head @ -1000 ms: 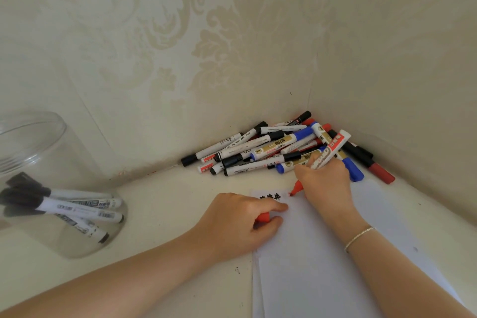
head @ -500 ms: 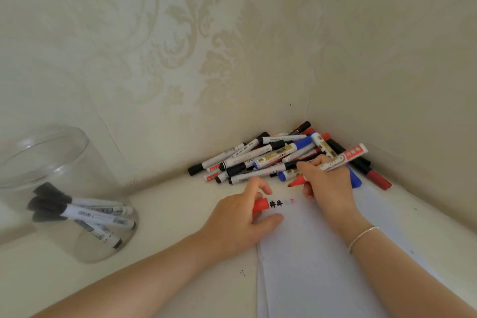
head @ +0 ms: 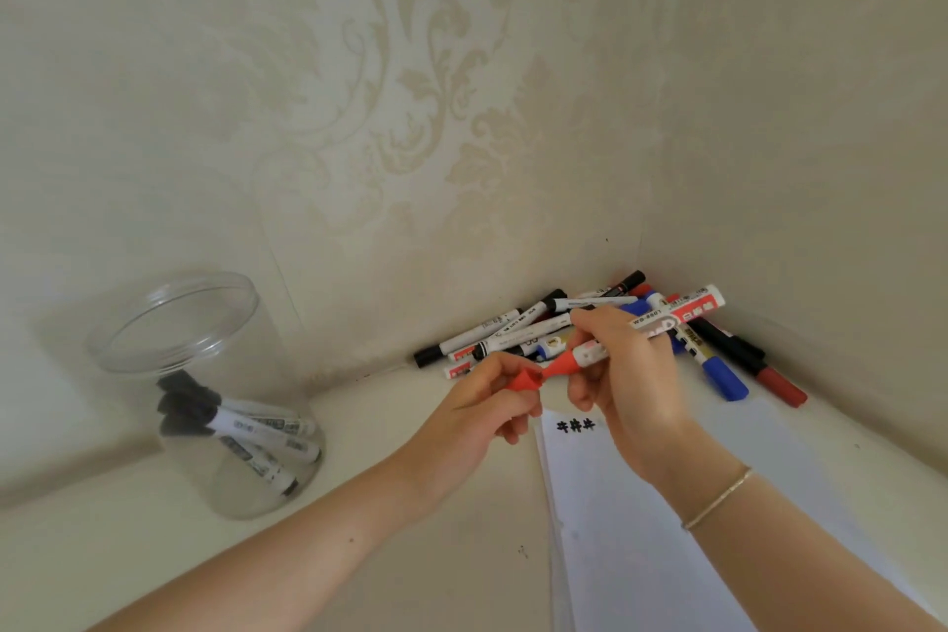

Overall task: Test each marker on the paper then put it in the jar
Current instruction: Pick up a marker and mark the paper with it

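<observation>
Both hands now raised off paper (head: 667, 529): right hand (head: 631, 375) gripping red marker (head: 651, 328), left hand (head: 487, 400) pinching cap (head: 526, 381).

Home corner, damask wallpaper (head: 410, 67) on both walls

Both hands lifted off paper (head: 667, 529), red marker (head: 651, 328) tip now meeting cap (head: 526, 381)

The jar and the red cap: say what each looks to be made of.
Jar: clear and glossy, probably plastic, possibly glass; the markers inside show straight through its wall and the rim catches highlights.

Red cap, held in the left hand: opaque, smooth moulded plastic by its even colour. The right hand grips the red marker, whose tip points at the cap.
</observation>
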A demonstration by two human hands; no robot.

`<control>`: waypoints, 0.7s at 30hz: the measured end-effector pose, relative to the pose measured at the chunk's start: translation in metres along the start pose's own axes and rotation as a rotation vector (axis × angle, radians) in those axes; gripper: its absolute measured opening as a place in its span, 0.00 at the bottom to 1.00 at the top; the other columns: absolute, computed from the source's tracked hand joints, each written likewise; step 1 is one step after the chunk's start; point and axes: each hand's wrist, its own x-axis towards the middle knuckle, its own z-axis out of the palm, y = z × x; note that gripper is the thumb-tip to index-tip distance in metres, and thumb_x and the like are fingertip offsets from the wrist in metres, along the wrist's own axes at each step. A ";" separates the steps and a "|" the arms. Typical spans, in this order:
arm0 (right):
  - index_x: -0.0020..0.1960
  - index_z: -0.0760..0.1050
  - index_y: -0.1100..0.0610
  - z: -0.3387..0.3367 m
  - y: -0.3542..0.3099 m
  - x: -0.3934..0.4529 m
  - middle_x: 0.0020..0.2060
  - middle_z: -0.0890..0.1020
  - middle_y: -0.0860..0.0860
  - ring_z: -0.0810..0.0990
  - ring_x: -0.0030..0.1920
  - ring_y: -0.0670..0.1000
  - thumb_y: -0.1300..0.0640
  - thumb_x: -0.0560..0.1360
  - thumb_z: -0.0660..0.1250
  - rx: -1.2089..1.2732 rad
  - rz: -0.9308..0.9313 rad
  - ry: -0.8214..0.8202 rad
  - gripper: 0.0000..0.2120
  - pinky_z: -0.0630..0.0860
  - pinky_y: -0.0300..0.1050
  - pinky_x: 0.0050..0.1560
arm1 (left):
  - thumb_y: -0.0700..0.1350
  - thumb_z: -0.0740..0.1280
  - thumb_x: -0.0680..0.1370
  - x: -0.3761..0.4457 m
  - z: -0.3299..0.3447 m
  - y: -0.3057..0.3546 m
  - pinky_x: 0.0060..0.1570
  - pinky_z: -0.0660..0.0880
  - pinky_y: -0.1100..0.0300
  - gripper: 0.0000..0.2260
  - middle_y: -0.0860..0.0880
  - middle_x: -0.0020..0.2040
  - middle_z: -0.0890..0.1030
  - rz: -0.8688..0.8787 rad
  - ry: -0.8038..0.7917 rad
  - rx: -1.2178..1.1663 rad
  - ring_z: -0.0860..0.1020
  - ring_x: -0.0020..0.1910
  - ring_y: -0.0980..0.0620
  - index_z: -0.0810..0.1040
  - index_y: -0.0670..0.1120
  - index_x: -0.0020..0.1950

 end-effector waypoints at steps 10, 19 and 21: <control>0.33 0.67 0.59 0.024 0.003 -0.010 0.24 0.70 0.56 0.63 0.19 0.50 0.65 0.73 0.68 -0.116 0.029 -0.120 0.13 0.61 0.37 0.21 | 0.46 0.62 0.78 -0.017 -0.006 0.025 0.39 0.68 0.70 0.08 0.60 0.36 0.75 0.109 -0.032 0.183 0.71 0.35 0.62 0.72 0.42 0.52; 0.38 0.71 0.59 0.063 -0.045 0.003 0.23 0.72 0.50 0.67 0.18 0.49 0.59 0.75 0.67 0.025 -0.098 0.076 0.09 0.65 0.39 0.20 | 0.49 0.62 0.80 -0.031 -0.040 0.072 0.29 0.61 0.62 0.09 0.54 0.25 0.69 0.352 0.390 0.772 0.66 0.25 0.56 0.72 0.48 0.42; 0.41 0.71 0.59 0.077 -0.048 0.004 0.23 0.71 0.52 0.66 0.16 0.48 0.63 0.76 0.64 -0.067 -0.151 0.105 0.05 0.63 0.37 0.19 | 0.52 0.59 0.79 -0.036 -0.046 0.090 0.28 0.62 0.57 0.12 0.52 0.23 0.66 0.459 0.527 1.024 0.65 0.24 0.53 0.70 0.49 0.38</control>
